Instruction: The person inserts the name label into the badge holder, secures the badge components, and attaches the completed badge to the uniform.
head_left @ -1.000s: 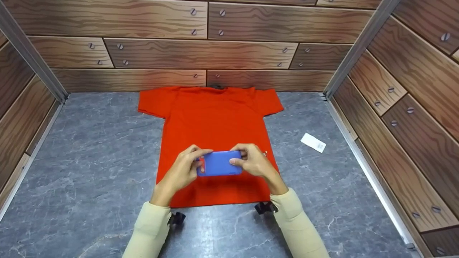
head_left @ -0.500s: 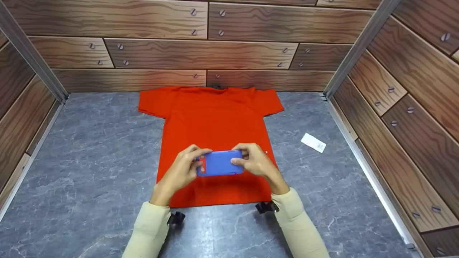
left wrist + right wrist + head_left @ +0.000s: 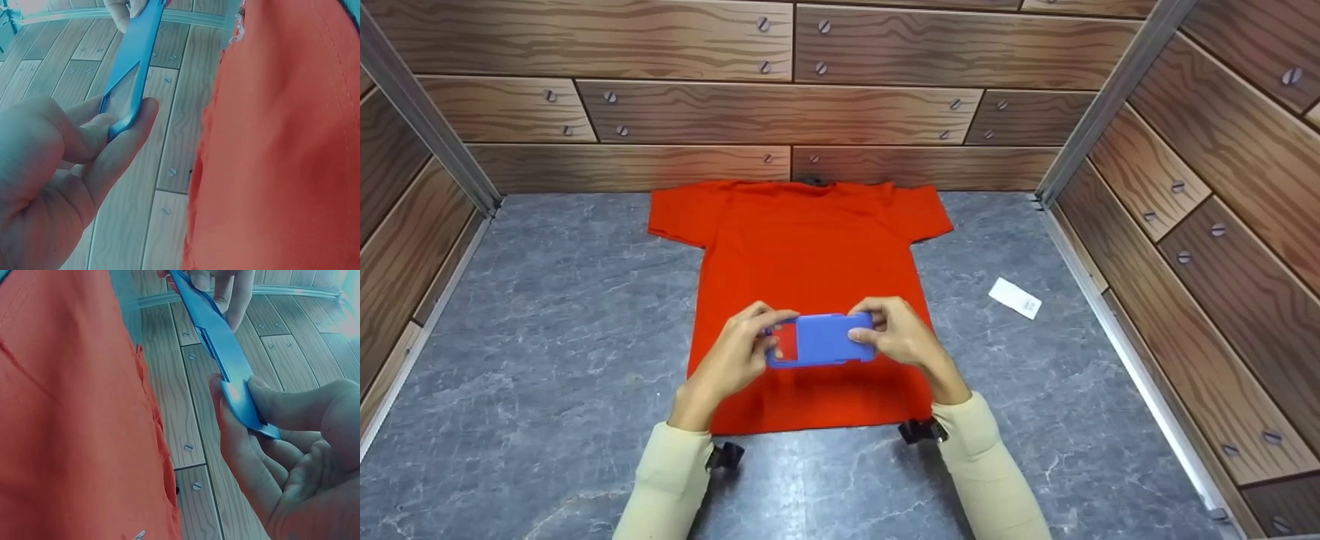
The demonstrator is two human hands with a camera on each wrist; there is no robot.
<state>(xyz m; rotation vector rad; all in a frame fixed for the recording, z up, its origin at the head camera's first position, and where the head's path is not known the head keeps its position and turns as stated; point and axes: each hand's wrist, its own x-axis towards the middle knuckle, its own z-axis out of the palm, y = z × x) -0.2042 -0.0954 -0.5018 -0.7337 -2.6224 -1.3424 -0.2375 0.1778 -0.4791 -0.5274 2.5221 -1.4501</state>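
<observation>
A flat blue plastic card holder (image 3: 825, 341) is held level above the red T-shirt (image 3: 810, 262), made of an outer frame and a panel that slides within it. My left hand (image 3: 735, 349) pinches the frame's left end, thumb on one face and fingers along the edge. At the other end, my right hand (image 3: 896, 330) grips the panel (image 3: 242, 396) between thumb and fingers. Through the open part of the frame near the left fingers, red shows in the head view. The left wrist view shows the frame's rounded end (image 3: 121, 126) between thumb and fingers.
The T-shirt lies flat on a grey marbled surface (image 3: 570, 322), its collar toward the back wall. To its right lies a small white tag (image 3: 1015, 298). Wood-patterned walls (image 3: 780, 112) enclose the back and sides.
My right hand has shifted slightly right with the panel, and my left hand slightly left. The red gap at the holder's left end has widened, and the holder has become longer overall.
</observation>
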